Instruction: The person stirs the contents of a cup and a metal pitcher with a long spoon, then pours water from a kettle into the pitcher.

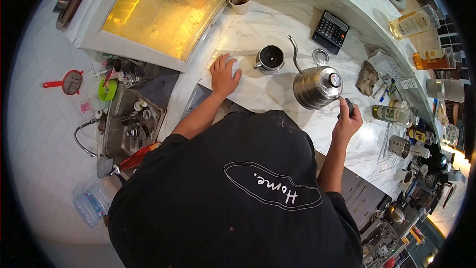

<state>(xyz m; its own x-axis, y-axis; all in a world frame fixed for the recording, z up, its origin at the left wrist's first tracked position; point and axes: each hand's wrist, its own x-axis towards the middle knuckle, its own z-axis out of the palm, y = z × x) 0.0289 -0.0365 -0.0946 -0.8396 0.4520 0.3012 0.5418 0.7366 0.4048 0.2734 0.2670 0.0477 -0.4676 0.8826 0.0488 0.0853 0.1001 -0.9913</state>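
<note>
My right hand [346, 122] is wrapped round the black handle of a steel gooseneck kettle [308, 89]. The kettle's lid is on, and its thin spout reaches up and left toward a metal cup [272, 70] with dark contents. A gap separates spout tip and cup. On the other side of the cup, my left hand [225, 75] rests palm down on the marble counter [238, 37], fingers spread and holding nothing. A small round clear piece [320, 57] lies just beyond the kettle.
A black calculator [330, 32] lies near the raised ledge. Bottles [392, 114], pens and a crumpled brown bag [367, 78] crowd the right. At left are a lit glass display case [166, 15], a paper cup [240, 7] and a steel sink [116, 129] with dishes.
</note>
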